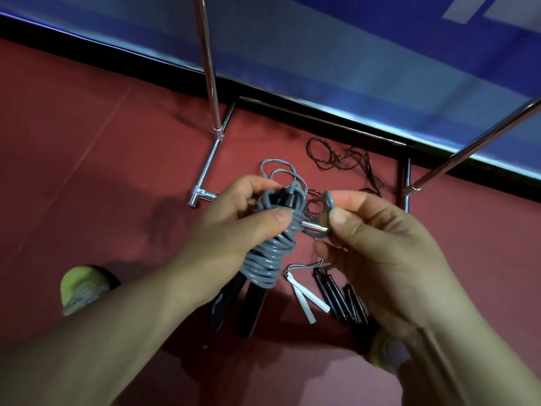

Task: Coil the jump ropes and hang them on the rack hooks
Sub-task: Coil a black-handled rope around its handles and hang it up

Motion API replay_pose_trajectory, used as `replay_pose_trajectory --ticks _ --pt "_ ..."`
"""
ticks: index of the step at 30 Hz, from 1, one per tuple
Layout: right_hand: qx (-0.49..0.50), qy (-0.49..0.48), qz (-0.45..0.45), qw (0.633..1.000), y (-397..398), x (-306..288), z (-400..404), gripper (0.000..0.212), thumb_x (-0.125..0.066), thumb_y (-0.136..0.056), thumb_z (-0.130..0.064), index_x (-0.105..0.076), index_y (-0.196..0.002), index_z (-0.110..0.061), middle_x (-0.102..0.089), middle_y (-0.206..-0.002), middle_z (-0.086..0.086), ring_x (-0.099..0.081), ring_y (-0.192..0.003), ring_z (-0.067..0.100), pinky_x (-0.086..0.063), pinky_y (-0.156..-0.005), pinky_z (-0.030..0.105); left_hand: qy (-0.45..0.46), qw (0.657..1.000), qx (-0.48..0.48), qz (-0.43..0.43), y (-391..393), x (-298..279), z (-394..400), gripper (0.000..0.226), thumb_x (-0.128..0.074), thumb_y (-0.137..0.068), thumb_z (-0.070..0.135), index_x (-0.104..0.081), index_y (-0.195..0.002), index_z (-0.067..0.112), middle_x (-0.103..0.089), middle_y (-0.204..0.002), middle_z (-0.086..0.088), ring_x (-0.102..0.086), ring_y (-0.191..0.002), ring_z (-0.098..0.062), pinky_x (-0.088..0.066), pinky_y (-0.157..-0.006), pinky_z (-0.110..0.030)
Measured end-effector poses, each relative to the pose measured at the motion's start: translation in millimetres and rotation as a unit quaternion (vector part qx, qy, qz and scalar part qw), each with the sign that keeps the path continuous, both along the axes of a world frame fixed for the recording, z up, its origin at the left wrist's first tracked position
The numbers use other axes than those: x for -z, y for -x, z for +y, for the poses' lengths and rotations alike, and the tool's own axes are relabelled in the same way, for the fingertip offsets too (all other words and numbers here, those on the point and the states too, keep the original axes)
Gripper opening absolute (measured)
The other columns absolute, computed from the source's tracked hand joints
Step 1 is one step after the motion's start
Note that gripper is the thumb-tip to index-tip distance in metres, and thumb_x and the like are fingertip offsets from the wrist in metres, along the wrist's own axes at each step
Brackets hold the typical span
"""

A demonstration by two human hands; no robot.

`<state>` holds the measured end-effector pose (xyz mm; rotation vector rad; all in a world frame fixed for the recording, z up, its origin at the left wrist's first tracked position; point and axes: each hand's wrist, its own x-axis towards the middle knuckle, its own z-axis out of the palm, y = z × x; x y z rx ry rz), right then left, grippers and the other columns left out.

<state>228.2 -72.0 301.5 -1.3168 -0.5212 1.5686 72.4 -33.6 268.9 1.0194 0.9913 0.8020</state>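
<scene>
Jump rope [270, 253], grey cord wound tight round its two black handles [248, 306], held up in mid-scene above the red floor [87, 136]. Gripped by the left hand [234, 227], fingers curled behind the bundle and thumb pressed on the front of the coils. Tail end of the cord [326, 200] pinched between thumb and forefinger of the right hand [377, 244], just right of the bundle, with a short metal piece [314, 227] showing between the two hands. Step in hand, by the look of it: finishing the coil, securing the loose end. Next move likely calls for tucking or looping that end so the wraps stay put, then lifting the bundle to a hook; no hook plainly visible, only the chrome rack poles [209, 68] and base bars far and right. More ropes on the floor not yet coiled: a thin black one [336, 156] far right, white handles [304, 300] and black handles [339, 297] near right. A green shoe [82, 285] near left. No brand, label or readable writing anywhere; only white shapes on the blue wall banner [380, 54], cut off at top right.
</scene>
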Motion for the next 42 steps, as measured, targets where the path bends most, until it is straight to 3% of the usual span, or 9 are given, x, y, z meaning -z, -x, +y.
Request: replay_pose_trajectory --ticks 4,11,18,22,26,31,35,39,42 --pt "-0.072 -0.036 -0.186 0.979 -0.8 -1.2 -1.2 0.018 -0.067 -0.084 -0.002 -0.068 -0.076 -0.019 -0.064 -0.060 -0.007 -0.057 -0.056 0.003 -0.048 -0.056 0.017 0.023 1.000 0.014 -0.017 1.4 1.0 -0.9 0.026 -0.064 -0.048 0.035 -0.069 -0.073 0.039 -0.066 -0.072 0.007 -0.062 -0.064 -0.010 -0.053 -0.060 -0.028" --pt "-0.112 -0.035 -0.313 0.942 -6.5 -6.5 0.7 0.017 -0.069 -0.081 -0.001 -0.066 -0.073 -0.016 -0.064 -0.054 -0.006 -0.052 -0.046 0.004 -0.041 -0.044 0.014 0.016 0.998 0.059 0.030 -2.0 9.3 -5.1 0.034 -0.063 -0.051 0.036 -0.069 -0.085 0.037 -0.069 -0.086 0.005 -0.063 -0.073 -0.012 -0.053 -0.071 -0.038" --pt "-0.168 -0.069 -0.471 0.863 -10.3 -1.5 -2.1 0.020 -0.070 -0.076 -0.011 -0.063 -0.061 -0.023 -0.060 -0.055 -0.015 -0.052 -0.048 0.005 -0.038 -0.047 0.016 0.003 0.994 0.083 0.066 -4.6 10.7 -10.4 0.039 -0.063 -0.052 0.038 -0.072 -0.090 0.043 -0.073 -0.097 0.000 -0.068 -0.085 -0.015 -0.053 -0.072 -0.028" --pt "-0.187 -0.091 -0.522 0.827 -11.5 2.6 -3.6 0.024 -0.069 -0.076 -0.013 -0.059 -0.059 -0.028 -0.061 -0.070 -0.022 -0.055 -0.061 0.006 -0.039 -0.054 0.017 0.000 0.992 0.090 0.088 -5.1 10.6 -11.5 0.039 -0.063 -0.063 0.021 -0.070 -0.091 0.046 -0.073 -0.095 0.005 -0.069 -0.085 -0.010 -0.052 -0.070 -0.023" --pt "-0.185 -0.093 -0.529 0.823 -10.7 8.1 -6.5 0.023 -0.069 -0.078 -0.015 -0.060 -0.063 -0.030 -0.056 -0.054 -0.020 -0.051 -0.052 0.001 -0.035 -0.049 0.011 0.004 0.991 0.099 0.090 -5.8 7.8 -14.2 0.041 -0.057 -0.066 0.017 -0.070 -0.092 0.046 -0.073 -0.094 0.007 -0.068 -0.082 -0.006 -0.053 -0.070 -0.021" --pt "-0.134 -0.092 -0.435 0.885 -9.9 12.3 -5.3 0.019 -0.072 -0.081 -0.011 -0.064 -0.066 -0.020 -0.064 -0.060 -0.006 -0.052 -0.048 0.003 -0.040 -0.049 0.015 0.058 0.993 0.090 0.055 -7.1 5.1 -20.0 0.040 -0.056 -0.065 0.016 -0.071 -0.092 0.042 -0.072 -0.086 0.001 -0.066 -0.068 -0.010 -0.055 -0.065 -0.029" --pt "-0.095 -0.069 -0.289 0.950 -8.7 18.9 -2.3 0.024 -0.076 -0.078 -0.010 -0.059 -0.064 -0.018 -0.064 -0.059 0.008 -0.056 -0.055 0.017 -0.047 -0.056 0.035 0.086 0.991 0.096 0.020 -7.0 -0.3 -18.7 0.039 -0.053 -0.066 0.014 -0.070 -0.089 0.041 -0.069 -0.078 0.003 -0.063 -0.060 -0.011 -0.054 -0.060 -0.028" --pt "-0.050 -0.023 -0.106 0.993 -0.5 24.4 2.1 0.019 -0.078 -0.065 -0.012 -0.060 -0.072 -0.012 -0.056 -0.057 0.005 -0.052 -0.045 0.011 -0.046 -0.044 0.023 0.096 0.992 0.088 0.008 -4.3 -2.2 -16.2 0.037 -0.051 -0.066 0.012 -0.066 -0.098 0.023 -0.068 -0.073 0.003 -0.063 -0.057 -0.011 -0.055 -0.055 -0.030" --pt "-0.055 0.021 0.005 0.998 6.2 22.1 2.8 0.019 -0.062 -0.065 -0.016 -0.063 -0.082 -0.007 -0.055 -0.051 -0.005 -0.041 -0.039 0.002 -0.047 -0.045 0.019 0.104 0.991 0.084 0.002 -2.3 -3.6 -16.5 0.033 -0.051 -0.065 0.013 -0.057 -0.097 0.017 -0.066 -0.073 0.002 -0.063 -0.058 -0.011 -0.054 -0.053 -0.029"
